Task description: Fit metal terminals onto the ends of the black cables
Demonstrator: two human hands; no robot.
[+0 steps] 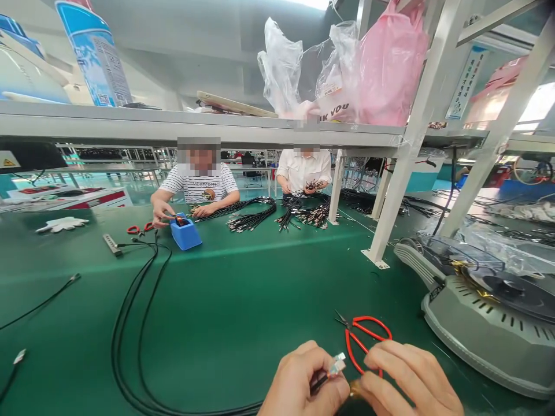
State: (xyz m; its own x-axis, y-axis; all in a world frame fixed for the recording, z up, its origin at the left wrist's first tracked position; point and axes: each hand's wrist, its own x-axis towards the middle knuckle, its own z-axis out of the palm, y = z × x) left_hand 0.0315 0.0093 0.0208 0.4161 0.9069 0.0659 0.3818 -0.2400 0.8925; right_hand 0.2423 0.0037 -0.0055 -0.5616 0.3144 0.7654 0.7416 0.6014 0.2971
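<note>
Pinching the black cable's metal connector (336, 366) at the near edge, the left hand (303, 384) was clamped on it while the right hand (407, 381) met it, fingertips closed on a small brass piece. A slip might have dropped the connector beside the red scissors (364, 341).

Green table (243, 289); black cable (130, 323) looping over it. I see red-handled scissors (362, 338) by my right hand (407, 381), a blue box (185, 234), a pink bag (390, 63), a co-worker's striped shirt (197, 186), and a silvery, perhaps metal, plug (337, 366).
</note>
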